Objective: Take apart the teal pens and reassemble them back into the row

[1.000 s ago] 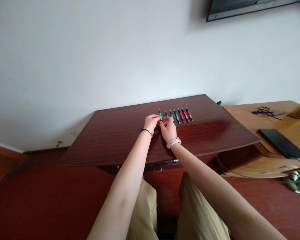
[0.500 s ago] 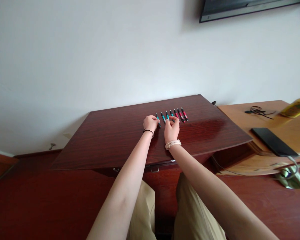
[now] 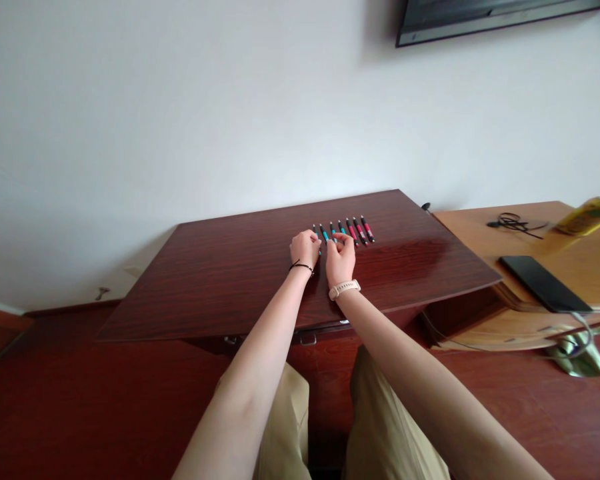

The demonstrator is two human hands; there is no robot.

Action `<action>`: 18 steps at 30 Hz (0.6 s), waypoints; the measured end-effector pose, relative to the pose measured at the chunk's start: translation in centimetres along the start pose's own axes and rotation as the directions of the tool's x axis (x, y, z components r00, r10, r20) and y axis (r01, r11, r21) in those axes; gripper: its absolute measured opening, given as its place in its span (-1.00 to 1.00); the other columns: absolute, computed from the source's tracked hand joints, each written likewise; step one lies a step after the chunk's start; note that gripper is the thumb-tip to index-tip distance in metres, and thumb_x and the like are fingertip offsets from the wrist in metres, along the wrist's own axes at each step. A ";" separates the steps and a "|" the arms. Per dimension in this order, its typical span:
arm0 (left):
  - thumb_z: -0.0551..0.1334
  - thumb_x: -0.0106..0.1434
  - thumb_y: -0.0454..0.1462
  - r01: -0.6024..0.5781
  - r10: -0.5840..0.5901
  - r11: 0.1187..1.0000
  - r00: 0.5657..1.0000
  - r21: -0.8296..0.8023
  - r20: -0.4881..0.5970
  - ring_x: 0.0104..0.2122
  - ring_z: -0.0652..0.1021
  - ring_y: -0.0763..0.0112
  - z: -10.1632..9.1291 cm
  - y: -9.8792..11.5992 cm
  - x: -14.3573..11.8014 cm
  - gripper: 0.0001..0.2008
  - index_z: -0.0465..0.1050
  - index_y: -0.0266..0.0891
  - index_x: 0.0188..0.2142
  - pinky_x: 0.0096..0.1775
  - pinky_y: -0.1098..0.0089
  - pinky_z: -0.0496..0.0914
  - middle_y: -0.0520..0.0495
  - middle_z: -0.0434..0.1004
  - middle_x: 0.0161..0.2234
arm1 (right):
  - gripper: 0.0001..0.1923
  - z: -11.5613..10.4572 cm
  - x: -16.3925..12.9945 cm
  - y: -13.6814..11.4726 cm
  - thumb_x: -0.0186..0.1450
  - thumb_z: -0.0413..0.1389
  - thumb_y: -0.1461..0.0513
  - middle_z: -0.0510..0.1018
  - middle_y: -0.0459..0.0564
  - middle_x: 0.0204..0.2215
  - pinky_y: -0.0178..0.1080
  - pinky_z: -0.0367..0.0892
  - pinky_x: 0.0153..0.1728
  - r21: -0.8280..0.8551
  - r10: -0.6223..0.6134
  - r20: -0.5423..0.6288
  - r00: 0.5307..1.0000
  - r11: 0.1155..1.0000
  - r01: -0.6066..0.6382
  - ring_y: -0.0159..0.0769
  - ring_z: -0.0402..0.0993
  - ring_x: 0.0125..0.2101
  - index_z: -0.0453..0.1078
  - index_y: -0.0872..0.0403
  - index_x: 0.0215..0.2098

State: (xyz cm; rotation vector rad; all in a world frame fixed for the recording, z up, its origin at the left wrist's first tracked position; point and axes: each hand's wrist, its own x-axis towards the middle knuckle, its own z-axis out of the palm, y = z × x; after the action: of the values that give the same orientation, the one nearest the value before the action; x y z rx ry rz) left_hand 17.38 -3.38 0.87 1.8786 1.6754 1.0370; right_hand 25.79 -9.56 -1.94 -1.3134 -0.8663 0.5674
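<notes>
A row of pens lies on the dark red-brown table, side by side with their tips toward the wall. Those on the left are teal and black, like the second pen; three on the right are pink and black, like the end pen. At the left end, my left hand has its fingers closed around the lower part of the leftmost teal pen, partly hiding it. My right hand is curled over the lower ends of the middle teal pens; what its fingertips grip is hidden.
To the right stands a lighter wooden cabinet with a black phone, a coiled black cable and a yellow can. A wall-mounted screen hangs above. The white wall runs behind the table.
My left hand has shifted slightly right along with the leftmost pen, closer to the second pen. My right hand has moved very little, and the view has shifted slightly.
</notes>
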 end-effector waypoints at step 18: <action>0.31 0.35 -0.35 0.015 -0.026 0.978 0.998 0.206 0.051 -0.04 0.69 0.11 -1.0 0.6 -0.8 -0.81 0.74 -0.12 -0.27 0.09 0.27 0.44 -0.23 0.76 -0.16 | -0.67 0.0 -0.1 0.0 0.42 0.06 0.09 0.47 -0.13 -0.50 -0.20 0.30 -0.32 0.024 0.015 0.030 0.999 1.000 -0.016 -0.22 0.37 -0.48 0.34 0.06 0.08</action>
State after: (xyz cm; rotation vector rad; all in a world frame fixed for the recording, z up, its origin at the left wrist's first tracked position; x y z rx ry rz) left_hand 17.03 -4.45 1.76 1.9930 1.8270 0.8244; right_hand 25.74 -9.62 -1.93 -1.2939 -0.8719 0.6095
